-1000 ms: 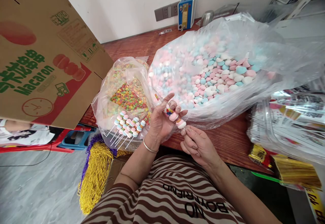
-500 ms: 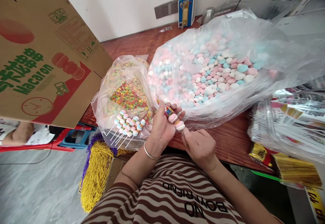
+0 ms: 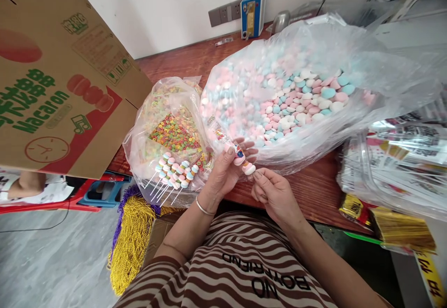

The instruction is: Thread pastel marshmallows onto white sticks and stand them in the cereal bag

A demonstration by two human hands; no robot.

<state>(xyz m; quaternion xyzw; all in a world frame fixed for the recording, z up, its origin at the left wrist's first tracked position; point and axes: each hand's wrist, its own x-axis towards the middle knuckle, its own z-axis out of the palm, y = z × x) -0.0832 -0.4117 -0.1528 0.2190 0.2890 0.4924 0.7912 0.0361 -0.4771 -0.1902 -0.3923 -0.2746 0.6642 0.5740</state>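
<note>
My left hand [image 3: 226, 170] is closed around a candy skewer [image 3: 244, 162] of pink and white pieces, partly inside a narrow clear printed sleeve [image 3: 218, 133]. My right hand [image 3: 274, 195] pinches the skewer's lower end, where the stick is hidden by the fingers. Both hands hover over the near edge of the wooden table [image 3: 314, 191]. Several finished candy skewers [image 3: 172, 174] lie on a clear bag of small coloured ring candies [image 3: 174, 133] to the left. A large clear bag of pink, blue and white candies [image 3: 300, 96] sits just behind my hands.
A big "Macaron" cardboard box [image 3: 59, 79] stands at the left. Stacks of clear printed wrappers [image 3: 401, 163] and gold twist ties [image 3: 401, 231] lie at the right. Gold and purple bead strings [image 3: 131, 240] hang below the table. A blue device [image 3: 252, 13] stands by the wall.
The skewer has slid further into the clear sleeve. My left fingers have closed round it and my right hand has shifted slightly right.
</note>
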